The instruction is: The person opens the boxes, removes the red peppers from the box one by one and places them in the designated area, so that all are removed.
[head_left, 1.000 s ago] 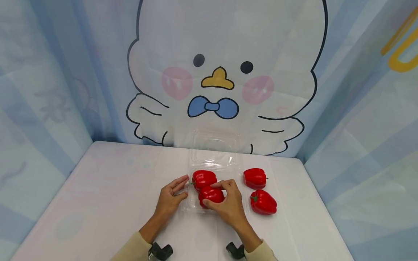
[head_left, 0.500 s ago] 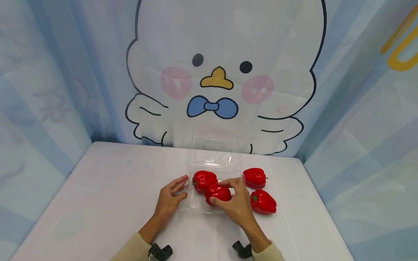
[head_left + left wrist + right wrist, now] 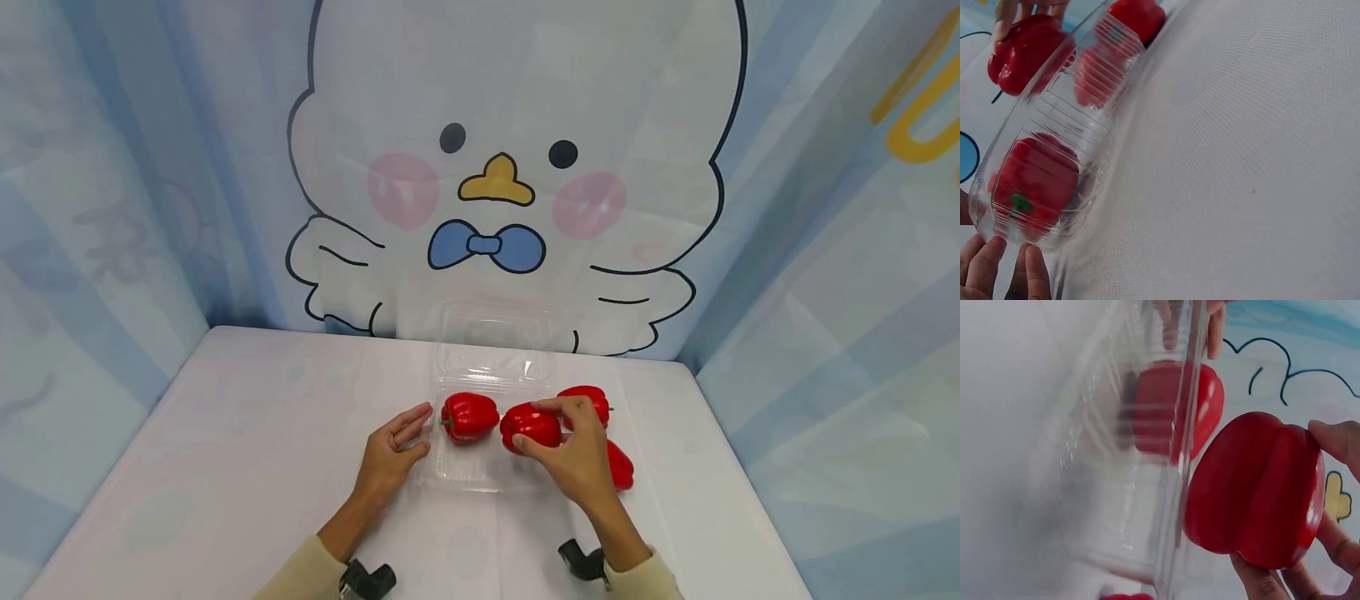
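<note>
This is a small curtained booth, seemingly a recording set, built around a white cloth-covered table (image 3: pixel 225 450). Behind the table hangs a fabric backdrop (image 3: pixel 622 100) printed with a huge cartoon chick (image 3: pixel 502 125) in a blue bow tie (image 3: pixel 486 245). Pale blue curtains (image 3: pixel 90 208) flank the table to left and right; over its near part show black wrist cameras (image 3: pixel 369 579). What building surrounds the booth cannot be told.
</note>
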`<state>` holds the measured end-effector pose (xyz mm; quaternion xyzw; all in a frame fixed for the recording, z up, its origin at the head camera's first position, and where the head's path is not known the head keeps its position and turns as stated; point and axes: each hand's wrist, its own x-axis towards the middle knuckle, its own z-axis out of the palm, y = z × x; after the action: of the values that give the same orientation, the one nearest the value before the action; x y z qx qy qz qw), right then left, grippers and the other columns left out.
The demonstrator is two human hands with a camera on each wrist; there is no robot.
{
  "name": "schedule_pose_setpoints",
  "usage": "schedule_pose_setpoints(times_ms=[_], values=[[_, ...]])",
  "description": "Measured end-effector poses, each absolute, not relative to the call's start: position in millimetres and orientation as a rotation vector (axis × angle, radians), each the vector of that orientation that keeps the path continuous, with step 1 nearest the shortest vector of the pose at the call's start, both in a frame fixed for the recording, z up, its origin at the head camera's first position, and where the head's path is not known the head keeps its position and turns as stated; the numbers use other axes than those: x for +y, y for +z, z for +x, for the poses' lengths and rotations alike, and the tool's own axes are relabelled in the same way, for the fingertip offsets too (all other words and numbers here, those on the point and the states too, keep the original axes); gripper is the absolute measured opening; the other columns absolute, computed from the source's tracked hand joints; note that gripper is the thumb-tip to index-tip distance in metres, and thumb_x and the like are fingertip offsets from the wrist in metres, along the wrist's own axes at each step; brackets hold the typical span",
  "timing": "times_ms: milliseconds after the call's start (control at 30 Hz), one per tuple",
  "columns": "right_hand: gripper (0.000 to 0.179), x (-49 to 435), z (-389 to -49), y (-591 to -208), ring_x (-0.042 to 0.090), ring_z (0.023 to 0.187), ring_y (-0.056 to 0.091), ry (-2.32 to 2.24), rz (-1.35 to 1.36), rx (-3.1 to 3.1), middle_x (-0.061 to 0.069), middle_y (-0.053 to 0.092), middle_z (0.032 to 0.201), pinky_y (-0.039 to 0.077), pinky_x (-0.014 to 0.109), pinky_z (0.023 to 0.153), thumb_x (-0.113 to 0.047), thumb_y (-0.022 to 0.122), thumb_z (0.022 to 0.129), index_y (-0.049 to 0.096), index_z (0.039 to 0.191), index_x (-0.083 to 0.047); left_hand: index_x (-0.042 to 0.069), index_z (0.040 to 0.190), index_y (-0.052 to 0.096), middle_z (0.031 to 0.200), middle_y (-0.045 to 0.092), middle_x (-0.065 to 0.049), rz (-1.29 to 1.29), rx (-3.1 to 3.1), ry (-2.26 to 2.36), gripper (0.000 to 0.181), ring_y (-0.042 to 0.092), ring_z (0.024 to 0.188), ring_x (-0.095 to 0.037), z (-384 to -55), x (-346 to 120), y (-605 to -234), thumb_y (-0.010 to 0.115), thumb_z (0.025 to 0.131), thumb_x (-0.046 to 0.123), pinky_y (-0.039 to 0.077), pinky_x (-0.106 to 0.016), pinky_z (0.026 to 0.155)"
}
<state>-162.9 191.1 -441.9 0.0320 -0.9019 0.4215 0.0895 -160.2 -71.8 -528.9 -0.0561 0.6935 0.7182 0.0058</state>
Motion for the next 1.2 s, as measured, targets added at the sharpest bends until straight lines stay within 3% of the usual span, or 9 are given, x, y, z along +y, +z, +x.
schedule_pose_setpoints(times_ms=[1200], values=[[0.062,284.2,-185.7,-423.6,0.038,0.135,0.051,1.057,-0.113,-2.615,0.018,0.052,0.145,0.059,0.062,0.100,-0.017,0.092,0.081,0.066,0.138,-0.011,0.016,0.151,0.059,0.154,0.062,-0.003,-0.191,2.145,2.249,0.058,0.060,0.142,-0.028,-161.3,-71.5,-529.2,0.067,0.097,-0.003,0.054,-0.024,0.108]])
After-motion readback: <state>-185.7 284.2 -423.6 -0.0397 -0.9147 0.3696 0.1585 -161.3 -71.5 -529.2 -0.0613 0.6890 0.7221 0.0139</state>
